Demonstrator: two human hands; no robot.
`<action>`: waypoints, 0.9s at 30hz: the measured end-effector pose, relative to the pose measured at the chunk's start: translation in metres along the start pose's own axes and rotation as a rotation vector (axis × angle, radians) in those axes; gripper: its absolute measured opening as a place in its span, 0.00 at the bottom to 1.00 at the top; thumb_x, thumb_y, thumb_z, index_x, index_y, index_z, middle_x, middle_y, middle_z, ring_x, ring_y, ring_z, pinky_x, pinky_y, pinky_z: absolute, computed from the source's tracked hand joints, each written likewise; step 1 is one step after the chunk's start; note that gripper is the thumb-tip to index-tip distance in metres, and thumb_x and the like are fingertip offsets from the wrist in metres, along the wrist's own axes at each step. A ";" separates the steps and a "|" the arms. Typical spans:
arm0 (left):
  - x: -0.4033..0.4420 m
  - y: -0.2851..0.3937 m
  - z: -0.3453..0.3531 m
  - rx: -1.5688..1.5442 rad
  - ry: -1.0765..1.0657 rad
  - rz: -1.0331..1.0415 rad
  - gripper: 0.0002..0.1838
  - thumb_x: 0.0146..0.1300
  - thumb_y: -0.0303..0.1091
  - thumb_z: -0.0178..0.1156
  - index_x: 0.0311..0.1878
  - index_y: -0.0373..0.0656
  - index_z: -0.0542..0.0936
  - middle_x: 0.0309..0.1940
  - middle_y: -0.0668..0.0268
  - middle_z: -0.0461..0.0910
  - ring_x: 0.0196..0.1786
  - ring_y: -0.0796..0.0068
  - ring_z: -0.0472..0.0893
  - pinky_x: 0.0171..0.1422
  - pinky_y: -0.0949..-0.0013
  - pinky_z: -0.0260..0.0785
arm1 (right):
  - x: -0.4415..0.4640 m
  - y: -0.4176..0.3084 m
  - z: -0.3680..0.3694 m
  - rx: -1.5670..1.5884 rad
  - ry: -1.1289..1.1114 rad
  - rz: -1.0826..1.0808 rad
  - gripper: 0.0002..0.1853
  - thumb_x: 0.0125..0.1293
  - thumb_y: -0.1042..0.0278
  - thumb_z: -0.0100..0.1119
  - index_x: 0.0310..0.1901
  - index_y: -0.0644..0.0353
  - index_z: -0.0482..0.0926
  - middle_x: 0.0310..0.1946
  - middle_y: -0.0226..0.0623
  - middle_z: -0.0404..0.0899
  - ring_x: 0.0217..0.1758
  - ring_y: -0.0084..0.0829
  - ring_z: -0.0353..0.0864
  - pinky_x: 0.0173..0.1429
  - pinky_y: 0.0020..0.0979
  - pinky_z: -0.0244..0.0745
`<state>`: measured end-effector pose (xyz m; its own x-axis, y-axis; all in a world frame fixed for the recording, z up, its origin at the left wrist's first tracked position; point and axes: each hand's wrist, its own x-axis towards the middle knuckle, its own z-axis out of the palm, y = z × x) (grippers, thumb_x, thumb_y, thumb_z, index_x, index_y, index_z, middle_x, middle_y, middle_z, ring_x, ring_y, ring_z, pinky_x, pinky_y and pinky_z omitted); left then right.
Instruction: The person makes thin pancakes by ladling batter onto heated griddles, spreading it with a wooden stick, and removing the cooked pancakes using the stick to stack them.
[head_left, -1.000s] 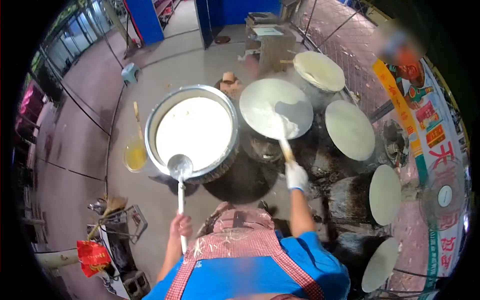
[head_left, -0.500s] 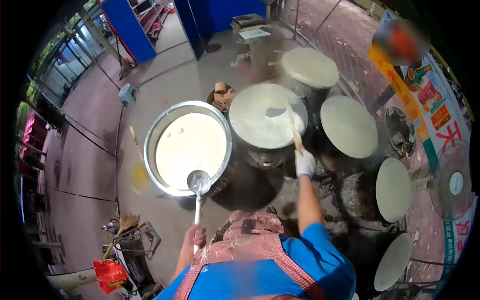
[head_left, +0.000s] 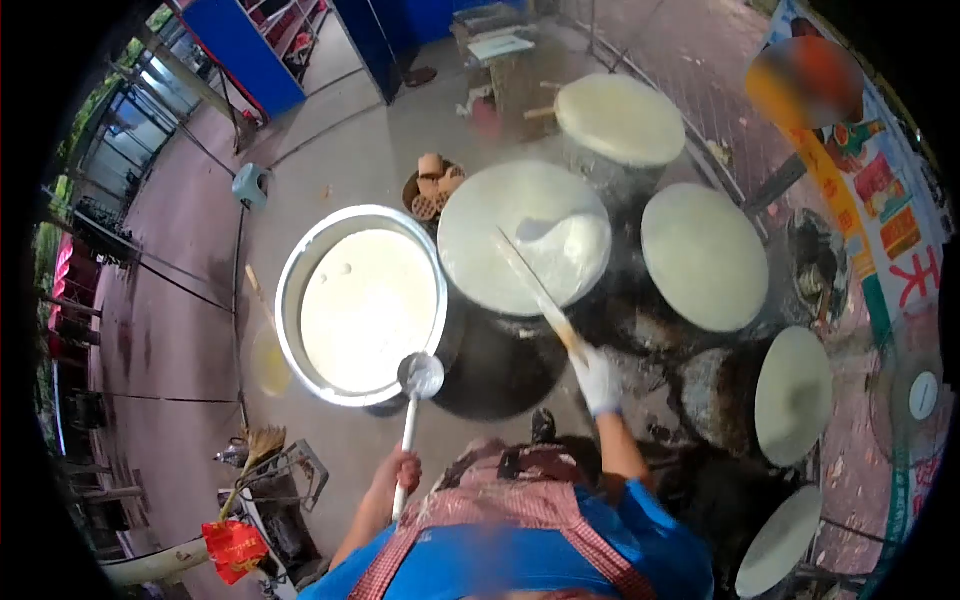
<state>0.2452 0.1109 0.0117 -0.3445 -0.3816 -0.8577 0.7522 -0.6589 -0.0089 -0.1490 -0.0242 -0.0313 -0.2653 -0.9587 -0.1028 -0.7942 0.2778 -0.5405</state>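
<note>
Grasping spatula [head_left: 532, 287] in right grip [head_left: 598, 382], ladle [head_left: 421, 376] in left grip [head_left: 400, 470], ideally sweeping batter [head_left: 583, 246] thinly, evenly over griddle [head_left: 462, 222].

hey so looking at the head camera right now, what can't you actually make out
All in the head view:
- The handle end of the scraper: hidden by the gloved right hand.
- The bottom of the metal pot: covered by the pale mixture.
- The far side of the banner: cut off by the dark lens edge.
- Small print on the red bag: too small.
</note>
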 end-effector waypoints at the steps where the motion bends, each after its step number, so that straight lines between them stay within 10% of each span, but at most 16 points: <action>1: -0.001 -0.006 0.003 -0.011 -0.062 0.018 0.08 0.60 0.28 0.49 0.26 0.47 0.63 0.14 0.75 0.57 0.12 0.87 0.55 0.09 0.84 0.48 | -0.006 0.016 0.000 0.127 0.052 0.060 0.17 0.61 0.53 0.54 0.44 0.56 0.81 0.37 0.48 0.80 0.41 0.46 0.80 0.44 0.34 0.73; 7: 0.008 -0.023 0.010 -0.110 -0.043 0.017 0.09 0.61 0.31 0.49 0.25 0.46 0.63 0.13 0.74 0.56 0.10 0.86 0.53 0.10 0.82 0.45 | 0.217 0.038 -0.001 0.265 0.080 0.109 0.22 0.58 0.48 0.52 0.39 0.61 0.79 0.33 0.53 0.77 0.38 0.54 0.76 0.40 0.42 0.70; 8: 0.000 -0.027 0.005 -0.114 -0.078 0.002 0.10 0.61 0.32 0.49 0.25 0.46 0.63 0.13 0.74 0.56 0.11 0.86 0.54 0.10 0.82 0.45 | 0.220 0.023 -0.016 0.530 0.107 0.049 0.20 0.57 0.51 0.55 0.35 0.64 0.80 0.23 0.49 0.78 0.25 0.45 0.78 0.30 0.39 0.69; 11: -0.004 -0.025 -0.004 0.160 -0.114 0.164 0.18 0.65 0.43 0.49 0.20 0.47 0.62 0.13 0.73 0.57 0.12 0.83 0.55 0.12 0.78 0.47 | 0.180 0.019 -0.030 0.885 0.062 0.298 0.18 0.56 0.54 0.60 0.29 0.65 0.82 0.12 0.28 0.70 0.10 0.19 0.61 0.14 0.29 0.55; 15: 0.001 -0.002 0.007 0.011 -0.266 -0.021 0.11 0.62 0.31 0.48 0.24 0.45 0.64 0.15 0.74 0.59 0.13 0.85 0.55 0.12 0.82 0.48 | 0.125 0.002 0.059 0.749 0.044 0.005 0.19 0.53 0.55 0.63 0.35 0.65 0.82 0.21 0.33 0.79 0.27 0.23 0.74 0.33 0.30 0.69; 16: -0.011 -0.009 0.022 -0.059 -0.014 0.170 0.10 0.63 0.29 0.47 0.24 0.45 0.64 0.15 0.73 0.58 0.12 0.85 0.55 0.11 0.81 0.48 | 0.113 -0.004 0.055 0.560 -0.073 -0.089 0.18 0.52 0.56 0.63 0.35 0.65 0.82 0.23 0.35 0.80 0.29 0.26 0.76 0.36 0.31 0.70; 22: -0.026 0.029 0.005 -0.037 -0.103 0.132 0.14 0.64 0.33 0.47 0.21 0.47 0.61 0.13 0.75 0.57 0.12 0.86 0.55 0.10 0.82 0.49 | 0.060 0.001 0.015 1.388 -0.094 0.582 0.05 0.57 0.62 0.60 0.28 0.52 0.79 0.11 0.25 0.67 0.07 0.19 0.61 0.10 0.23 0.52; 27: -0.009 0.052 -0.005 -0.236 -0.192 -0.048 0.15 0.62 0.32 0.47 0.18 0.47 0.62 0.10 0.74 0.58 0.10 0.86 0.57 0.10 0.81 0.53 | 0.036 -0.015 0.040 0.948 -0.091 0.294 0.17 0.54 0.59 0.63 0.42 0.61 0.82 0.19 0.26 0.75 0.17 0.18 0.68 0.22 0.23 0.63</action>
<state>0.2903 0.0831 0.0167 -0.4660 -0.4837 -0.7408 0.8344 -0.5189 -0.1860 -0.1248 -0.0649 -0.0605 -0.3069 -0.8718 -0.3818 0.0720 0.3787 -0.9227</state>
